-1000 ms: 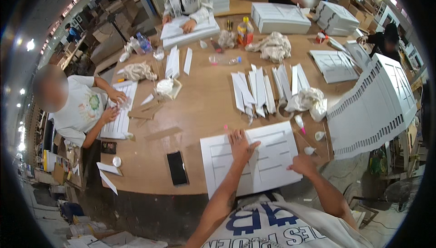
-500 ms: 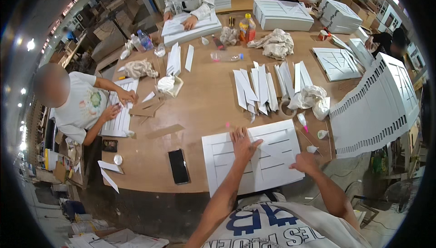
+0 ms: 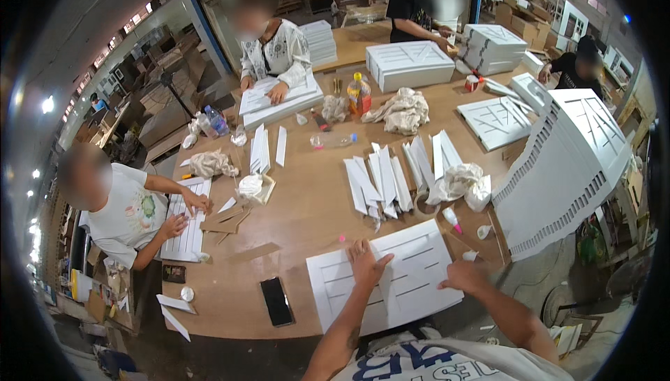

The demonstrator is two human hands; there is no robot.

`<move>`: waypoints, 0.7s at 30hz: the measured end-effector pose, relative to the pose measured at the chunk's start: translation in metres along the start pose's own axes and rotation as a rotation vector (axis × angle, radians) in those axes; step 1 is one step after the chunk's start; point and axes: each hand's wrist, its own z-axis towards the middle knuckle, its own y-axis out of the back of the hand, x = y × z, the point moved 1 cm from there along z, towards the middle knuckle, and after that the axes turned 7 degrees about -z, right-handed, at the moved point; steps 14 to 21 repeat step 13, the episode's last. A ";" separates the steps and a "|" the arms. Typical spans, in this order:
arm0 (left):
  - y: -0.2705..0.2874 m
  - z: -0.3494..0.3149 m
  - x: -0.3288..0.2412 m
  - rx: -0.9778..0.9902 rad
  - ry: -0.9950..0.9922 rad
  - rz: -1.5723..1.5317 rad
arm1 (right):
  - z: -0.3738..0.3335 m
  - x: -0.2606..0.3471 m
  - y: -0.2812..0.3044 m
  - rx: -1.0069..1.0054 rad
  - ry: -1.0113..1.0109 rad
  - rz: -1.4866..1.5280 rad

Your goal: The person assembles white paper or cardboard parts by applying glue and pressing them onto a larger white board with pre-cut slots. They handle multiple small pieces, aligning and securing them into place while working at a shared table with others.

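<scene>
A white grooved panel (image 3: 333, 290) lies on the table's near edge in front of me. My left hand (image 3: 367, 266) rests on its upper middle, palm down, fingers stretched and thumb out to the right. Toward the panel's right edge my right hand (image 3: 469, 278) is curled, its fingertips down on the white surface. A pale diagonal shape, perhaps a strip, runs across the panel between the two hands. Whatever the right fingers pinch, if anything, cannot be made out. Beyond the panel lie several loose white strips (image 3: 384, 175), and a small pink-tipped white bottle (image 3: 452, 219) sits near its right corner.
A tall curved stack of white panels (image 3: 551, 178) rises at my right. A phone (image 3: 277, 301) lies left of the panel. Rags (image 3: 398, 111), a lying clear bottle (image 3: 333, 141) and an orange-yellow bottle (image 3: 359, 93) stand farther back. Several co-workers are around the table.
The view has tilted upward, so the table appears lower and more of the far side shows. Both my hands stay on the panel in nearly the same places.
</scene>
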 end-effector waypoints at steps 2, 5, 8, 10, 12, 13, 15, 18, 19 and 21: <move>0.000 0.001 -0.002 0.039 -0.002 -0.024 | -0.004 0.001 0.002 -0.003 -0.020 0.001; -0.006 0.005 0.004 -0.044 -0.039 0.051 | 0.002 0.004 0.006 -0.016 -0.001 0.000; 0.000 0.008 -0.003 0.086 0.010 0.008 | -0.003 0.004 -0.001 0.011 -0.040 -0.024; -0.009 0.007 0.009 -0.122 -0.096 0.005 | -0.008 0.011 0.007 0.071 -0.034 0.007; -0.007 0.003 0.003 -0.064 -0.081 0.001 | 0.002 0.009 -0.002 0.060 -0.056 -0.027; -0.004 0.005 0.002 -0.068 -0.084 0.002 | 0.005 0.008 -0.008 0.060 -0.062 -0.061; -0.004 0.005 0.002 -0.068 -0.084 0.002 | 0.005 0.008 -0.008 0.060 -0.062 -0.061; -0.004 0.005 0.002 -0.068 -0.084 0.002 | 0.005 0.008 -0.008 0.060 -0.062 -0.061; -0.004 0.005 0.002 -0.068 -0.084 0.002 | 0.005 0.008 -0.008 0.060 -0.062 -0.061; -0.004 0.005 0.002 -0.068 -0.084 0.002 | 0.005 0.008 -0.008 0.060 -0.062 -0.061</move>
